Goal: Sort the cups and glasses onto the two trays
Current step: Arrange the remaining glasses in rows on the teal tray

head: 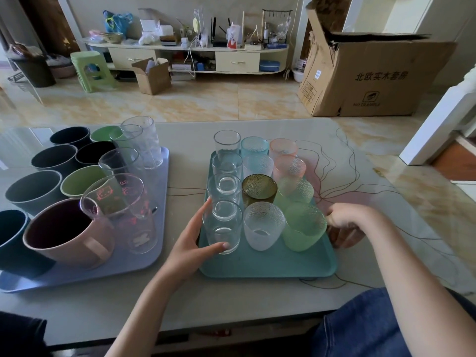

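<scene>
Right hand perhaps behind glass

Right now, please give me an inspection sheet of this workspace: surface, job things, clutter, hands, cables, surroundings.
Surface: pale table with a drawn line pattern.
Job things: teal tray holds three rows of glasses, clear, blue and pink among them; blue tray holds dark and green cups, a pink mug and tall clear glasses.
Clutter: nothing seen on the table beside the trays.
Hands: left hand grips the nearest clear glass; right hand curls at the teal tray's right edge.
Cables: one white cable hangs at the far shelf.
Surroundings: cardboard box, green stool, crowded shelf.
</scene>
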The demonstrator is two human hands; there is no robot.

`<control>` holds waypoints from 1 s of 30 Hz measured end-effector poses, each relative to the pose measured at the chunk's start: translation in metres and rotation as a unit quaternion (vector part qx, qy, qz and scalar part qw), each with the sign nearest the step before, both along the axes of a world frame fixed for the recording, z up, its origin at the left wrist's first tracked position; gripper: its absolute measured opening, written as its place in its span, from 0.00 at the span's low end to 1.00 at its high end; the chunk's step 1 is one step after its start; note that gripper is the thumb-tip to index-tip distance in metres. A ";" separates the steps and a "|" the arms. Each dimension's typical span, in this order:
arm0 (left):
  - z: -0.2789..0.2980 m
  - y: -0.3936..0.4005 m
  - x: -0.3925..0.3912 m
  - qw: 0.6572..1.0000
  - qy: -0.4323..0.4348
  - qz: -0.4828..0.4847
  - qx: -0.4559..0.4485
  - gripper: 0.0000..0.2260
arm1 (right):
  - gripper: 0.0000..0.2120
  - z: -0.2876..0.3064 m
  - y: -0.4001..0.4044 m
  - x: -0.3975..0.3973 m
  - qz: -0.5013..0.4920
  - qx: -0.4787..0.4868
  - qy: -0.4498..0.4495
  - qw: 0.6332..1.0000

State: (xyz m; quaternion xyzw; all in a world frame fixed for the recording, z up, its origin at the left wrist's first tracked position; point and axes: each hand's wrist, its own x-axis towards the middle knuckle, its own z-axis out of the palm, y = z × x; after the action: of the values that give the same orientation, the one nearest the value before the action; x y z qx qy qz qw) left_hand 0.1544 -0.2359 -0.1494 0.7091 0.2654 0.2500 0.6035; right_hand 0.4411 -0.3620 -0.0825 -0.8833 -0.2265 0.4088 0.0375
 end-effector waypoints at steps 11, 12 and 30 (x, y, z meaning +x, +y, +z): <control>0.003 0.000 0.000 1.000 -0.004 -0.015 -0.008 0.44 | 0.15 -0.003 -0.001 0.003 0.009 0.008 0.004 1.000; 0.001 0.002 -0.002 1.000 -0.010 -0.022 -0.016 0.45 | 0.15 -0.004 0.000 0.003 0.012 0.006 0.001 1.000; -0.001 0.006 0.043 0.898 -0.233 0.065 -0.368 0.42 | 0.06 -0.026 0.013 0.037 -0.044 0.190 -0.122 0.973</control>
State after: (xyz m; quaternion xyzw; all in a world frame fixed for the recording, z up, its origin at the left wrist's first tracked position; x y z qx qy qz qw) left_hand 0.1969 -0.2301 -0.1501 0.3391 0.2357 0.3308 0.8485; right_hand 0.4782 -0.3494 -0.1085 -0.9123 -0.2637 0.2455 0.1944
